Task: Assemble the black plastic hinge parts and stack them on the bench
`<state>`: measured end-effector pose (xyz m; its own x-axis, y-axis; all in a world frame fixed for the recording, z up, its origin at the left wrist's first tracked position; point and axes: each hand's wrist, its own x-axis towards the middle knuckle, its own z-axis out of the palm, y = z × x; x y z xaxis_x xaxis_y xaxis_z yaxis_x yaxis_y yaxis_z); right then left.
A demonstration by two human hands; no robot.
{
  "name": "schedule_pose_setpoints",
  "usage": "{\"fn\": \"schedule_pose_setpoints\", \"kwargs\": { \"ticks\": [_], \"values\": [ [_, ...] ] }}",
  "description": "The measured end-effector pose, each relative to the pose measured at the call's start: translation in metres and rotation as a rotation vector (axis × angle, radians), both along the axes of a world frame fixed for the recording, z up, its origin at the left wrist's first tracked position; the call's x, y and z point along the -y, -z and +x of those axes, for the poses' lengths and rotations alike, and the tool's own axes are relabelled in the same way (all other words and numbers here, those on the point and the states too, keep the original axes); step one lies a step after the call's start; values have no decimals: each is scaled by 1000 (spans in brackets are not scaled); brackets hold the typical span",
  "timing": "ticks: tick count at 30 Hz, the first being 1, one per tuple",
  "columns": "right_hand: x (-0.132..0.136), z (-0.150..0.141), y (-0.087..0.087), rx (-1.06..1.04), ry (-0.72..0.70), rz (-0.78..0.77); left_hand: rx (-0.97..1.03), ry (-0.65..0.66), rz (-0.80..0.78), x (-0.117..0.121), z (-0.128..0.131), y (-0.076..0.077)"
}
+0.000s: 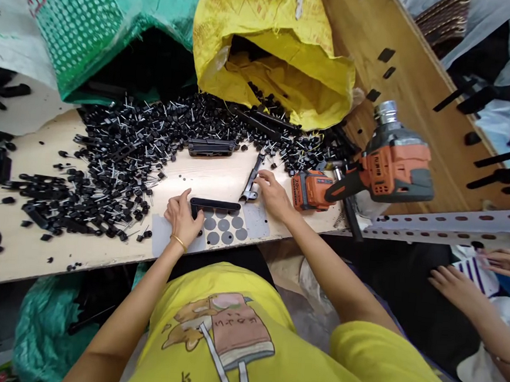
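My left hand (pixel 183 216) is closed at the left end of a flat black bar (pixel 218 205), which lies crosswise near the table's front edge. Its fingertips partly hide that end. My right hand (pixel 274 195) has its fingers curled against a slim black arm with a shiny metal end (pixel 251 180), standing lengthwise on the wood. Beneath the bar is a pad with grey round discs (pixel 227 236), flanked by grey sheets. Behind the bar lies a black bundle of folded arms (pixel 211 147).
Loose black knobs with metal pins (pixel 130 146) pile up left and behind. A yellow sack (pixel 273 16) and a green sack (pixel 74 24) open toward me. An orange cordless power tool (pixel 384 166) stands at right, beside a perforated metal rail (pixel 455 223). Another person's hand (pixel 459 286) is far right.
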<state>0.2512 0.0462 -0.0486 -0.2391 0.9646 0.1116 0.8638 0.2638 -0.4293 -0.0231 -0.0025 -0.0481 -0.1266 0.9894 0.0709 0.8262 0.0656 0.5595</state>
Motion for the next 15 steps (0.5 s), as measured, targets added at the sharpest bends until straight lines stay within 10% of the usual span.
{"fn": "schedule_pose_setpoints", "kwargs": {
  "ticks": [4, 9, 12, 15],
  "values": [
    [-1, -8, -14, -51, 347, -12, -146, 358, 85, -17, 1, -18],
    [-36, -53, -30, 179, 458, -417, -414, 809, -79, -59, 25, -30],
    [-46, -60, -35, -6, 397, -475, -336, 750, -235, -56, 22, -36],
    [-30, -58, -43, -660, 351, -466, 14, 500, -356, -31, 13, -37]
  ]
}}
